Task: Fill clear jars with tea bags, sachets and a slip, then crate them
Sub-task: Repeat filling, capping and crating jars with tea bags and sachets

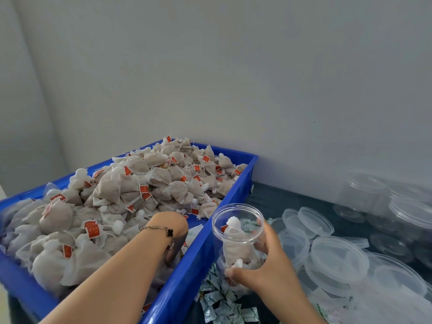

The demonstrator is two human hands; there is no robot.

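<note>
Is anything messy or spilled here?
A little. Small white-green sachets lie scattered loose on the dark table beside the blue crate, and the clear lids sit in a jumbled, overlapping heap. Nothing looks broken.

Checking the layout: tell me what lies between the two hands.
The blue tray's side wall separates left hand from right hand, in the head view.

No text can be read: marks on the red tags (93,231) of the tea bags (140,183) and on the green-printed sachets (224,305) are too blurred.
</note>
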